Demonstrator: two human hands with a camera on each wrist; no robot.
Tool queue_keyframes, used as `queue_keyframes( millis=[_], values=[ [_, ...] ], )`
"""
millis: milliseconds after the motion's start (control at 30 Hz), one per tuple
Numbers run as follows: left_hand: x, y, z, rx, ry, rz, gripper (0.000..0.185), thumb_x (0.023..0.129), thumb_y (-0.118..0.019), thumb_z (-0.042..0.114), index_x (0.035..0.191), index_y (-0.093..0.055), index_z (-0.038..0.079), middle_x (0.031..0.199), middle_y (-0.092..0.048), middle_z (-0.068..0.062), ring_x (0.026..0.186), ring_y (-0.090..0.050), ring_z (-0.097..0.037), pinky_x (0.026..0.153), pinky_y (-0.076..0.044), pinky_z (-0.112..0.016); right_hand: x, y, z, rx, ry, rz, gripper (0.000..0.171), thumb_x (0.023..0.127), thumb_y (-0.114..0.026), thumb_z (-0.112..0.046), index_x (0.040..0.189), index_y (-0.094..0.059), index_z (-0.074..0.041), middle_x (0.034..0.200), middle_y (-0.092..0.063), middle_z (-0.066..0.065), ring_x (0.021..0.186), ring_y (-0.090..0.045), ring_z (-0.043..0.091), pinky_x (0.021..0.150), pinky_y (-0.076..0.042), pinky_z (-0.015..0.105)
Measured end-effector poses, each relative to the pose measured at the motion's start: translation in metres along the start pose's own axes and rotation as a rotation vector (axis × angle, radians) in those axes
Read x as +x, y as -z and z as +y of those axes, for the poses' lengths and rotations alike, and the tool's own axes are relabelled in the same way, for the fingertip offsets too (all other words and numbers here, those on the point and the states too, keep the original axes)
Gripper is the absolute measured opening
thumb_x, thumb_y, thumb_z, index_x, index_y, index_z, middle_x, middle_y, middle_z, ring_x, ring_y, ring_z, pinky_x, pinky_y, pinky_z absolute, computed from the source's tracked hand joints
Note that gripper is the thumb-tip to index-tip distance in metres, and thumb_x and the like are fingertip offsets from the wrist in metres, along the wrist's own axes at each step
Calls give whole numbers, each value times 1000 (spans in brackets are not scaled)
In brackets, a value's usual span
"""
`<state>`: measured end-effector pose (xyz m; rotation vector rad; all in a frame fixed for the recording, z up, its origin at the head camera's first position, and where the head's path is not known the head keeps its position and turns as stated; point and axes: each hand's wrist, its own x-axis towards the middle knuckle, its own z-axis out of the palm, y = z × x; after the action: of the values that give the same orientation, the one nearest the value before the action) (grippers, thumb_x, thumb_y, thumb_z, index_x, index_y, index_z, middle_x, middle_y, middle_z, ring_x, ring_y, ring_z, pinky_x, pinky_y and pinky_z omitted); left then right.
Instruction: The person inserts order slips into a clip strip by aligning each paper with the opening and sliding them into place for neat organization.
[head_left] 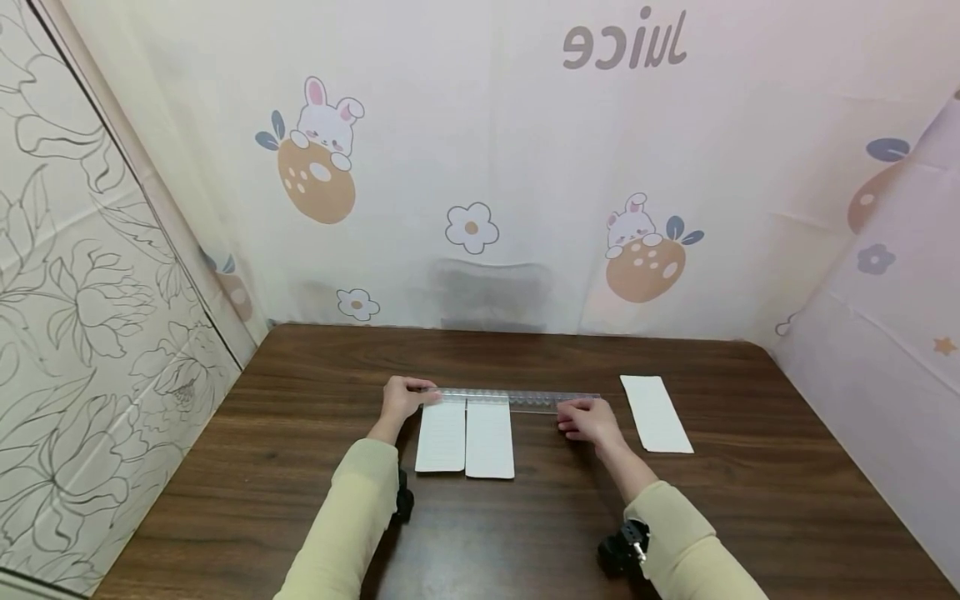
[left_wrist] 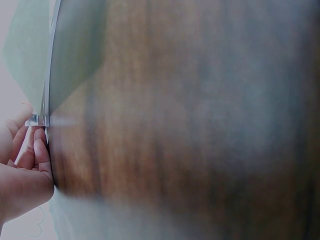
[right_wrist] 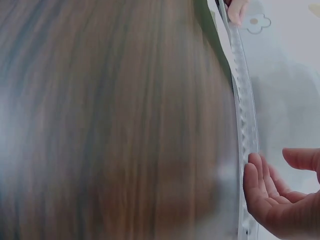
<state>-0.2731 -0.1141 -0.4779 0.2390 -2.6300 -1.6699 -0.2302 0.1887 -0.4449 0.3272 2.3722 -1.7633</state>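
1. The clear strip (head_left: pixel 536 400) lies crosswise in front of you on the wooden table (head_left: pixel 247 475), bumps showing along its length.
2. Your left hand (head_left: pixel 401 403) is at the strip's left end; you pinch that end with the thumb on one side and bent fingers on the other.
3. Your right hand (head_left: pixel 591 422) is at the strip's near edge, close to its right end. Your fingers are together and gently bent, while the thumb stands well apart from them. The fingertips overlap the strip in the right wrist view, but you cannot tell how firmly they touch.
4. Toward you from the strip's left half are the left sheet (head_left: pixel 441 437) and the middle sheet (head_left: pixel 490 440), side by side with a thin gap between. White shows through the strip along their far edges.
5. Beyond the strip's right end, apart from it, you have the right sheet (head_left: pixel 657 414) lying at a slant.
6. Behind the strip, past the table's far edge, hangs a pale curtain (head_left: pixel 480 125) printed with rabbits and flowers.
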Motion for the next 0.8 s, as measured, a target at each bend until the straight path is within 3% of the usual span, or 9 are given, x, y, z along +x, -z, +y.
queue_keyframes(
  millis=[233, 467, 533, 700, 800],
  values=[
    [0, -1, -1, -3, -10, -1, 15, 70, -76, 14, 81, -72, 4, 89, -66, -9, 84, -56, -23, 68, -47, -32, 2, 27, 6, -103, 75, 92, 31, 88, -53, -11, 107, -54, 14, 90, -63, 23, 76, -62, 22, 64, -50, 31],
    [0, -1, -1, -2, -12, 4, 16, 69, -76, 14, 81, -72, 4, 89, -66, -9, 84, -57, -23, 68, -47, -32, 5, 54, 10, -213, 109, 225, 31, 85, -57, -14, 102, -57, 12, 77, -62, 11, 65, -58, 13, 55, -45, 30],
    [0, -1, -1, 1, -10, 4, 17, 69, -76, 14, 82, -72, 4, 90, -66, -9, 84, -57, -23, 68, -47, -32, 4, 61, 11, -271, 120, 250, 32, 85, -57, -16, 102, -58, 11, 79, -62, 11, 67, -56, 15, 58, -43, 29],
    [0, -1, -2, 5, -17, 7, 16, 69, -76, 13, 81, -72, 4, 88, -66, -9, 82, -57, -22, 67, -47, -31, 3, 79, 16, -380, 117, 303, 38, 86, -56, -22, 107, -56, 10, 94, -57, 23, 88, -52, 32, 75, -40, 39],
    [0, -1, -2, 15, -31, 13, 15, 69, -77, 14, 80, -72, 4, 86, -67, -8, 82, -57, -21, 67, -47, -32, 4, 87, 21, -396, 108, 345, 40, 86, -56, -23, 108, -54, 10, 98, -56, 25, 92, -50, 36, 76, -38, 43]
  ],
)
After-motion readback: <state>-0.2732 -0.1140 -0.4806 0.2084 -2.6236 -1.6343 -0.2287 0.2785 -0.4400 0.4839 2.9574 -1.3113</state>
